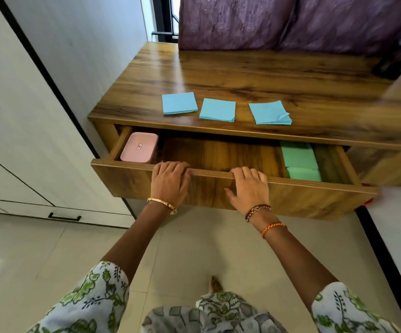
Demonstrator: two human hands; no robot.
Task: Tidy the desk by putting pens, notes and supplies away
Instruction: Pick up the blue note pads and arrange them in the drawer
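**Both hands on the open drawer**

My left hand [170, 180] and right hand [250, 188] both grip the top edge of the drawer front [290, 198], fingers curled over it into the drawer, thumbs on its outer face. Inside the drawer, a pink box [139, 147] sits at the far left end and green note pads [300, 162] lie toward the right end. Above the drawer, on the table [242, 75], three stacks of blue notes [217, 109] lie in a row near the front edge, apart from one another.
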